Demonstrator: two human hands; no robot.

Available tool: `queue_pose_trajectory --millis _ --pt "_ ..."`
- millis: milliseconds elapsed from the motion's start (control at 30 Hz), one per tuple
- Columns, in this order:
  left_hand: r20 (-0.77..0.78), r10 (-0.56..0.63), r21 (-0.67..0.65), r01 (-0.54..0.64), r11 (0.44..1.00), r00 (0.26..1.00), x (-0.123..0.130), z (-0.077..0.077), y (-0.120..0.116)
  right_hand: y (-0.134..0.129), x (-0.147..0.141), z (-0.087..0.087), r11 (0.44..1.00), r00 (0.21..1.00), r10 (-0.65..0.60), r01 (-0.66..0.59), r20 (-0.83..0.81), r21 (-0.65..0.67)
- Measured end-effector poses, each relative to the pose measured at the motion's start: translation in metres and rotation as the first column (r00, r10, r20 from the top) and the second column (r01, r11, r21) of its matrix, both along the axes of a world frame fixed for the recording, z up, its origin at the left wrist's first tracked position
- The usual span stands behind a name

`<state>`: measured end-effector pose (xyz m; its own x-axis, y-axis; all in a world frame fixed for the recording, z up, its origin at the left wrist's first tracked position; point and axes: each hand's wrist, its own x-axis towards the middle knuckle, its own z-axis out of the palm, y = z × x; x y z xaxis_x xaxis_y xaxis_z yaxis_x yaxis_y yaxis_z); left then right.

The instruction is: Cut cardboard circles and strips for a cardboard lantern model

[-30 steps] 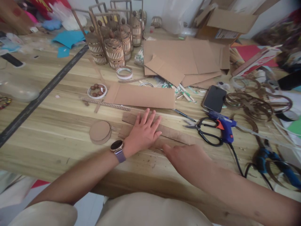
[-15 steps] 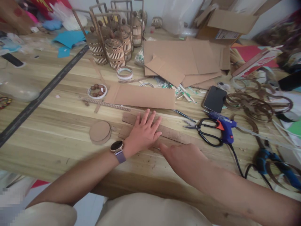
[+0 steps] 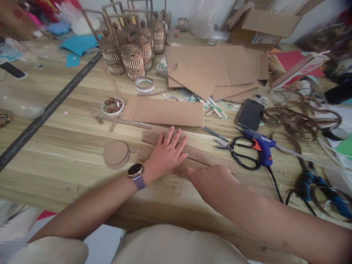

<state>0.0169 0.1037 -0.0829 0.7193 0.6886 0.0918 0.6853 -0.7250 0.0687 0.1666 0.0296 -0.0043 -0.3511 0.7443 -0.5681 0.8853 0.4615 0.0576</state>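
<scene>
My left hand (image 3: 168, 152) lies flat with its fingers spread, pressing on brown cardboard strips (image 3: 202, 154) on the wooden table. A watch sits on that wrist. Close to its thumb, my right hand (image 3: 210, 179) is closed, index finger pointing down at the lower strip's edge. Whatever its fingers hold is hidden beneath the hand. Just beyond the strips is a wider cardboard piece (image 3: 167, 112), with a pen (image 3: 216, 134) by its right end. Left of my left hand, round cardboard discs (image 3: 116, 153) lie stacked.
Black-handled scissors (image 3: 244, 154), a blue glue gun (image 3: 262, 146), a phone (image 3: 250, 114) and pliers (image 3: 309, 183) lie to the right. Several small bamboo lanterns (image 3: 133, 62) stand at the back beside cardboard sheets (image 3: 203, 64). A tape ring with brown beads (image 3: 103, 107) is left.
My right hand has shifted very slightly at the strip's edge. The left hand stays pressed in place; the whole view has moved a little.
</scene>
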Motion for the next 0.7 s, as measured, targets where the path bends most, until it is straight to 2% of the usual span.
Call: queue_pose_trajectory --millis 133,300,467,700 --pt "-0.002 0.001 -0.015 -0.001 1.000 1.000 -0.001 0.000 0.000 -0.005 0.005 -0.002 0.993 0.988 0.114 -0.118 0.101 0.031" --pt "0.000 0.003 -0.019 -0.003 1.000 1.000 -0.001 0.001 0.000 -0.007 0.011 -0.005 0.994 0.990 0.094 -0.099 0.103 0.050" --pt "-0.006 0.006 -0.036 -0.006 0.999 1.000 -0.001 0.001 0.000 -0.008 0.012 -0.004 0.985 0.981 0.151 -0.160 0.123 0.064" --pt "0.001 0.002 -0.022 -0.002 1.000 1.000 -0.001 0.001 0.000 -0.008 0.014 0.001 0.991 0.980 0.124 -0.131 0.155 0.035"
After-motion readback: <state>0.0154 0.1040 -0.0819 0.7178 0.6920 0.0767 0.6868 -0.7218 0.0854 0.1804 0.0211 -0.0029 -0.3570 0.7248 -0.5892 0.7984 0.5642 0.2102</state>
